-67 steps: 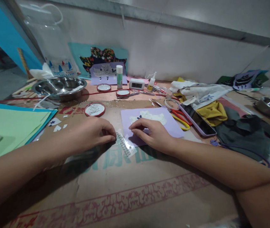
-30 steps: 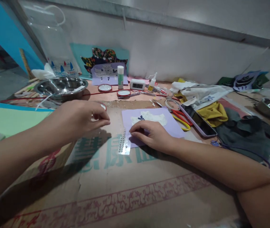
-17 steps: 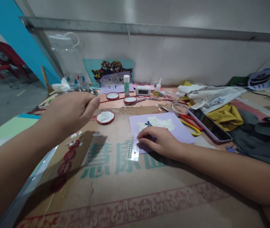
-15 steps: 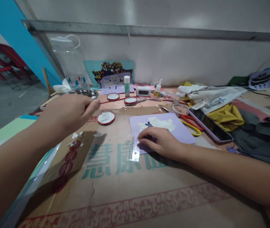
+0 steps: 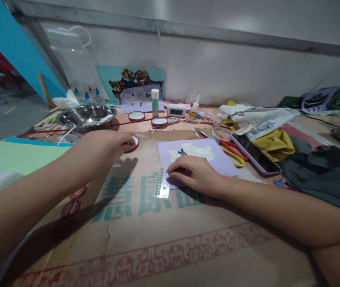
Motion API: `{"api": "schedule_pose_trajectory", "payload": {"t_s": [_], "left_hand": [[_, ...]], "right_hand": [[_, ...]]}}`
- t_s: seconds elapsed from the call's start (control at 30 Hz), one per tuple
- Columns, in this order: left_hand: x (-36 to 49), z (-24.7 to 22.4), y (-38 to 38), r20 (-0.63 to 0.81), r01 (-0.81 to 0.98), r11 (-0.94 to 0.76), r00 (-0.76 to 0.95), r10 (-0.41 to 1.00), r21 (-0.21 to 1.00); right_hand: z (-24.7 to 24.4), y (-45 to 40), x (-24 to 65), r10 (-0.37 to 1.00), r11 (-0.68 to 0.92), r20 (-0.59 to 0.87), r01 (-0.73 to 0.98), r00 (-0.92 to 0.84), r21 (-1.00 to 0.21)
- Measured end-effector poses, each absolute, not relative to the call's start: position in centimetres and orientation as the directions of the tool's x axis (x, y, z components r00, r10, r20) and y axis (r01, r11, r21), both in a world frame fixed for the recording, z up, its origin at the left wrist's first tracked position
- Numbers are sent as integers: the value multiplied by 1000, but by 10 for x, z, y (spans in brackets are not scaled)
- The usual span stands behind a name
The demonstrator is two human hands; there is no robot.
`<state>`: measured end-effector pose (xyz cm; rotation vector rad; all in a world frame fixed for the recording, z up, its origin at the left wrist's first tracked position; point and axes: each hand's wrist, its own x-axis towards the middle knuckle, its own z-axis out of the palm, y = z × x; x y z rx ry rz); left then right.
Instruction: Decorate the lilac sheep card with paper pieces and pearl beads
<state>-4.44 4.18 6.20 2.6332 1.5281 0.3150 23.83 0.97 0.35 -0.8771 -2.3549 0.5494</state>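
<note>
My left hand (image 5: 107,147), fingers bent and pressed together, hangs over the left part of a small red-rimmed dish (image 5: 134,143) with white contents. Its fingertips overlap the dish, and what they hold, if anything, is hidden. On a purple card (image 5: 224,163) rests my right hand (image 5: 190,172), thumb and forefinger brought together at the right edge of a clear sheet of stick-on gems (image 5: 161,185). The sheet overlaps the card's left edge. Behind the knuckles, the card bears a white fabric shape (image 5: 204,152) with a dark blue motif (image 5: 182,152).
A steel bowl (image 5: 83,115) stands back left beside a clear bottle (image 5: 77,67). Along the back are a glue stick (image 5: 155,104), a small clock (image 5: 176,110) and a glue bottle (image 5: 195,107). Pliers (image 5: 232,153), a phone (image 5: 255,153) and cloth (image 5: 274,145) lie right.
My left hand has moved right and down to the red-rimmed dish, uncovering the steel bowl. My right hand stays by the gem sheet. The whole view has shifted slightly.
</note>
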Motion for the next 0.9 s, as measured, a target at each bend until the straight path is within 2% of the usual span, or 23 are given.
{"api": "schedule_pose_trajectory", "payload": {"t_s": [0.1,0.23,0.3,0.37,0.47,0.53,0.63,0.9], "left_hand": [[-36,57,46,57,873,-487,486,872,16],[-34,59,45,83,893,-450,449,890,-11],[-32,59,41,100,881,-473,468,878,22],[-26,55,37,93,828,-549,541,836,117],[-17,40,32,135,638,-711,709,693,298],[-11,27,30,184,523,-770,770,611,365],[-4,9,28,216,452,-793,797,565,407],[2,-3,26,270,469,-770,747,607,433]], "right_hand": [[3,10,238,668,723,370,448,-646,-526],[2,10,238,662,729,376,438,-648,-526],[1,10,238,663,727,372,441,-650,-526],[1,10,238,661,730,372,440,-652,-523],[0,11,238,638,749,383,424,-668,-509],[-2,11,238,598,780,397,393,-696,-486],[-4,12,237,511,845,445,335,-735,-416],[-11,12,235,336,942,496,286,-801,-177]]}}
